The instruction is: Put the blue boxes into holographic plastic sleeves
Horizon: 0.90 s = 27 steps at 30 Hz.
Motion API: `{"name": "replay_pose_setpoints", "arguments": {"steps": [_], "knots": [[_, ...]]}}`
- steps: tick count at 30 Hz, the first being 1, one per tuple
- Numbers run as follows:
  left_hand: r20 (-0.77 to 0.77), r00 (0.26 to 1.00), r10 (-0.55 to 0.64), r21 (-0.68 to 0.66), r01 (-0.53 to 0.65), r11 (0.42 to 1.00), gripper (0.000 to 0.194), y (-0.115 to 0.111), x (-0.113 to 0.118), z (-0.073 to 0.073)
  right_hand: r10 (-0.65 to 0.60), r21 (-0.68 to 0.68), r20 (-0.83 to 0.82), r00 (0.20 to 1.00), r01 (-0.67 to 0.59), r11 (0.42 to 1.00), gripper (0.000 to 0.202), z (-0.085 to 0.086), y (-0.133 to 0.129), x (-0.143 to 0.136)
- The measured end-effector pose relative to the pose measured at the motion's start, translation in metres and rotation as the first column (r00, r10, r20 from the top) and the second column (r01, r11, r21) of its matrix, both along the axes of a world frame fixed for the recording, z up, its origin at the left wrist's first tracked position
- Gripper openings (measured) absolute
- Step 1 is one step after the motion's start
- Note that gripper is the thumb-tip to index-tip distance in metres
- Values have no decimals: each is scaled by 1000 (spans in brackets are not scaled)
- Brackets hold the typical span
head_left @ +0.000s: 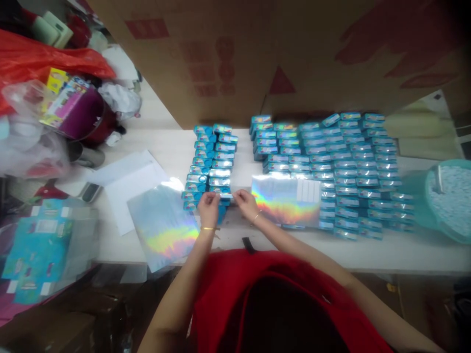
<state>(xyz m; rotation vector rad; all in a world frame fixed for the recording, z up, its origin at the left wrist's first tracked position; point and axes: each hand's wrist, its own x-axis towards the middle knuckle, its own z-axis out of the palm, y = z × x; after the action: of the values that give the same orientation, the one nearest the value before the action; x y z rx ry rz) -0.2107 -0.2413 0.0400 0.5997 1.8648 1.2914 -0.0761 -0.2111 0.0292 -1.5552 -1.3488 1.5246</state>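
Note:
Over the near end of the left rows of small blue boxes point(222, 164), both hands meet at a narrow pale label point(225, 195). My left hand point(208, 210) pinches its left end with closed fingertips. At the other end, my right hand point(246, 205) has thumb and forefinger together on the label's edge. The label lies across the top of a blue box, most of which the hands hide. Just right of my right hand rests a rainbow-shiny sticker sheet point(279, 198) with a few pale strips in its upper right corner. It partly covers more blue boxes point(346, 171).
A second shiny sheet point(164, 230) and white papers point(121, 184) lie to the left. A big cardboard box point(235, 59) walls off the back. At far right stands a turquoise tub point(434, 196) of pale pieces. Bags and a purple container point(86, 110) crowd the left, above flattened blue cartons point(39, 245).

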Motion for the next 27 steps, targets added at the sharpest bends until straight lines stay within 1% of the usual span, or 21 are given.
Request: {"name": "replay_pose_setpoints", "arguments": {"steps": [2, 4, 5, 7, 9, 12, 16, 18, 20, 21, 23, 24, 25, 27], "knots": [[-216, 974, -65, -9, 64, 998, 14, 4, -2, -6, 14, 96, 123, 992, -25, 995, 26, -10, 4, -4], [-411, 905, -106, -86, 78, 993, 10, 9, -2, -8, 31, 145, 210, 977, -62, 988, 22, -18, 9, -7], [-476, 870, -128, -136, 71, 988, 9, 11, -2, -8, 38, 156, 240, 970, -77, 985, 21, -21, 11, -8], [-552, 813, -182, -229, 62, 971, 8, 14, -2, -8, 52, 173, 286, 957, -105, 979, 19, -26, 13, -9], [-594, 768, -238, -293, 68, 954, 8, 16, -1, -8, 63, 187, 318, 946, -127, 974, 18, -29, 13, -9], [-627, 723, -291, -345, 78, 935, 8, 17, 1, -9, 79, 174, 329, 941, -143, 974, 19, -34, 15, -9], [-656, 678, -331, -364, 100, 926, 12, 17, 2, -9, 108, 107, 297, 949, -145, 984, 19, -36, 16, -10], [-672, 669, -316, -350, 89, 932, 19, 16, 0, -8, 81, 55, 275, 958, -100, 993, 18, -36, 12, -10], [-692, 664, -284, -312, 80, 947, 34, 14, -2, -7, 29, 43, 252, 967, -41, 998, 34, -35, 4, -10], [-705, 650, -284, -295, 96, 951, 38, 11, -4, -6, 10, 67, 238, 971, -26, 997, 41, -35, -1, -10], [-728, 587, -353, -304, 185, 934, 36, 6, -5, -5, 13, 141, 205, 979, -43, 989, 46, -34, -10, -11], [-734, 539, -414, -334, 244, 910, 36, 2, -4, -4, 35, 164, 188, 981, -66, 984, 47, -35, -14, -13], [-733, 487, -474, -374, 293, 880, 38, -1, -3, -4, 61, 167, 174, 983, -90, 982, 48, -36, -16, -15], [-721, 407, -560, -449, 342, 826, 42, -7, -1, -4, 109, 123, 146, 983, -127, 984, 47, -39, -16, -21]]}}
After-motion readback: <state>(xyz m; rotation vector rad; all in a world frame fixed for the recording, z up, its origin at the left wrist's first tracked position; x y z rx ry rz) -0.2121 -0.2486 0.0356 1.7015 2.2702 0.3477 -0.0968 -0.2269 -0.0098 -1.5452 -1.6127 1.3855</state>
